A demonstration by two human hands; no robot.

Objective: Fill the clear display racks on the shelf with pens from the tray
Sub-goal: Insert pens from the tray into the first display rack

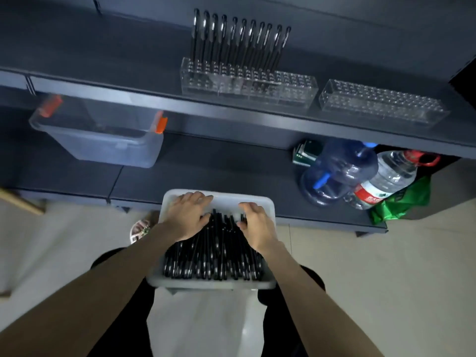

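Note:
A white tray point(268, 284) full of black pens point(213, 264) sits in front of me at the lower middle. My left hand point(189, 216) lies over the far left part of the pile, fingers spread and bent down onto the pens. My right hand point(253, 222) rests on the far right part, its fingertips curled among the pens; whether either hand holds a pen is hidden. On the dark shelf point(144, 88) stands a clear rack point(291, 92) with a back row of several upright black pens point(239, 42). A second clear rack point(383, 104) to its right holds none.
A translucent bin with orange clips point(103, 140) sits on the lower shelf at left. Two large water bottles point(340, 171) and a green bag point(401, 204) stand at the lower right. A sandalled foot point(140, 229) shows beside the tray on the pale floor.

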